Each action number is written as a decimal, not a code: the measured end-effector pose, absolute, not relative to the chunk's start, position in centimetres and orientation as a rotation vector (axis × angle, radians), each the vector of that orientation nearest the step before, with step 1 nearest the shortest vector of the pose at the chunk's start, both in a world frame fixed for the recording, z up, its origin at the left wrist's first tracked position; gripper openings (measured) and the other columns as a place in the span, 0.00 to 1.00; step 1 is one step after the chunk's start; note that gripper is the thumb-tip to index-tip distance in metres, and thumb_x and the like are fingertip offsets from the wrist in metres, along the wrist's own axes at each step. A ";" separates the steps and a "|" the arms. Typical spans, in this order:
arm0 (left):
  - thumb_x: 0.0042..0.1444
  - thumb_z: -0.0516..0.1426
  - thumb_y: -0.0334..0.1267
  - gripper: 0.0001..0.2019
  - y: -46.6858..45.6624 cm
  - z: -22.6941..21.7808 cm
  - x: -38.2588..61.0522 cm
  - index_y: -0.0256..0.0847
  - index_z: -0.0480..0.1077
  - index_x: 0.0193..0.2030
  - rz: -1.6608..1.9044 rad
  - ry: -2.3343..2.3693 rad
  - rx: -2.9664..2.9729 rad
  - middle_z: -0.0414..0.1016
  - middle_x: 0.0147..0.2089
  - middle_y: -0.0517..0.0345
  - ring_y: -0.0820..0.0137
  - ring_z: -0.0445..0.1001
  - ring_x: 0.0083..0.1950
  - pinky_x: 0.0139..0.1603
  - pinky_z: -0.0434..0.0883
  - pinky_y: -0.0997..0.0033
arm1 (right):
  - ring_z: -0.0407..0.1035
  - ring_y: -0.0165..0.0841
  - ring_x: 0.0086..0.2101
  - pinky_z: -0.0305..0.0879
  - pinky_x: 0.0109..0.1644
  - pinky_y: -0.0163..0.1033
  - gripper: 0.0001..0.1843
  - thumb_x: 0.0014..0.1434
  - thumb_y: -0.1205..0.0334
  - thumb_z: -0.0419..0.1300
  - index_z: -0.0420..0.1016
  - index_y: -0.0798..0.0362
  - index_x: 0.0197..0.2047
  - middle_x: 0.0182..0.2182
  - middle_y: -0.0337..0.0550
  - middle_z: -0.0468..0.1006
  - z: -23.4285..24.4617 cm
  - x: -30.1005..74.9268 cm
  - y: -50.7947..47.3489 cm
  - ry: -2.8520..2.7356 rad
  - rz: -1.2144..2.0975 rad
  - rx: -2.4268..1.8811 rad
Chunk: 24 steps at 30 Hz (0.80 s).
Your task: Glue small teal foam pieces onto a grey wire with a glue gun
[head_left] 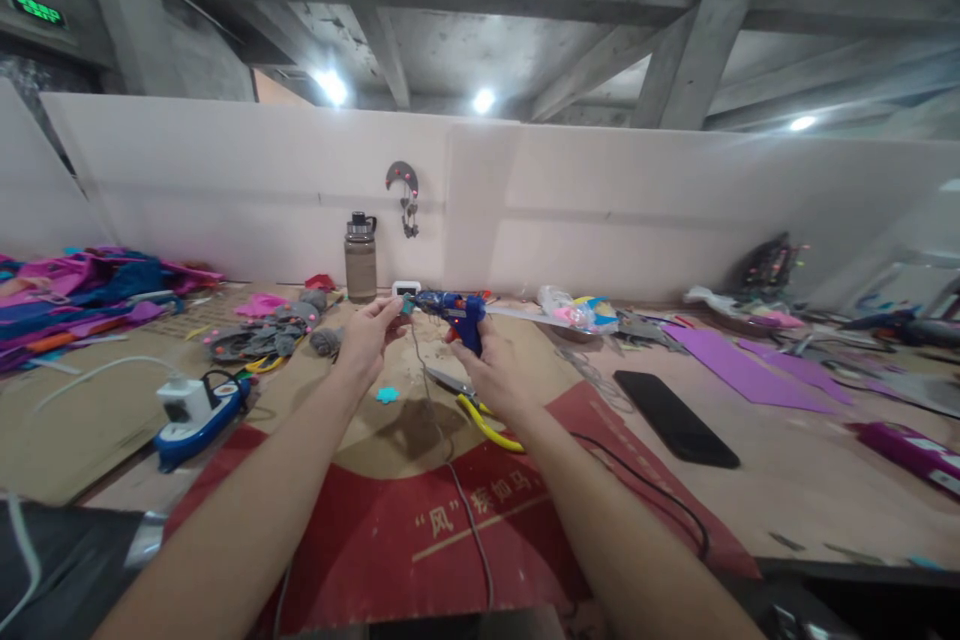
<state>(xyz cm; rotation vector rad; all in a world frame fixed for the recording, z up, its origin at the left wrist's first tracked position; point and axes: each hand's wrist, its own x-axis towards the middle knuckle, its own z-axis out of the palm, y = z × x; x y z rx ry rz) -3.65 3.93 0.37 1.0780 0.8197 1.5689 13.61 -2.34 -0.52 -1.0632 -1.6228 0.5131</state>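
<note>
My right hand (487,360) is wrapped round the grip of a blue hot glue gun (466,315), its nozzle pointing left. In my left hand (373,332), a small teal piece (407,304) is pinched between the fingertips, right by the nozzle. A grey cord (431,400) hangs from around that piece and runs down over the table toward me. Below the hands lies a light-blue flower-shaped cutout (387,395). Yellow-handled scissors (487,425) rest under my right wrist, partly hidden by it.
A red and tan sheet (360,530) covers the table's front. Leftward are a power strip (199,425), grey felt pieces (259,338) and coloured fabric (97,295). A water bottle (361,260) stands behind. Rightward lie a black phone (675,418) and purple sheets (742,370).
</note>
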 end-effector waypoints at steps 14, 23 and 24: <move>0.38 0.64 0.43 0.16 3.8 0.4 -3.5 0.35 0.72 0.33 1.591 0.814 1.115 0.75 0.31 0.55 0.75 0.73 0.29 0.26 0.66 0.79 | 0.67 0.34 0.32 0.61 0.38 0.38 0.15 0.54 0.61 0.52 0.68 0.52 0.45 0.33 0.43 0.75 -0.9 13.9 -1.9 -1.682 0.429 -1.110; 0.38 0.65 0.43 0.16 4.1 0.2 -3.5 0.35 0.72 0.32 1.577 0.813 1.094 0.74 0.28 0.57 0.75 0.72 0.28 0.25 0.66 0.79 | 0.68 0.34 0.32 0.61 0.37 0.38 0.15 0.54 0.61 0.52 0.67 0.52 0.45 0.34 0.43 0.75 -1.0 13.8 -1.9 -1.710 0.403 -1.100; 0.38 0.64 0.43 0.16 4.1 0.1 -3.5 0.35 0.72 0.32 1.574 0.815 1.093 0.74 0.28 0.57 0.75 0.72 0.28 0.25 0.66 0.79 | 0.68 0.34 0.32 0.61 0.37 0.38 0.14 0.54 0.61 0.52 0.67 0.52 0.45 0.33 0.43 0.76 -1.0 13.8 -1.9 -1.714 0.395 -1.094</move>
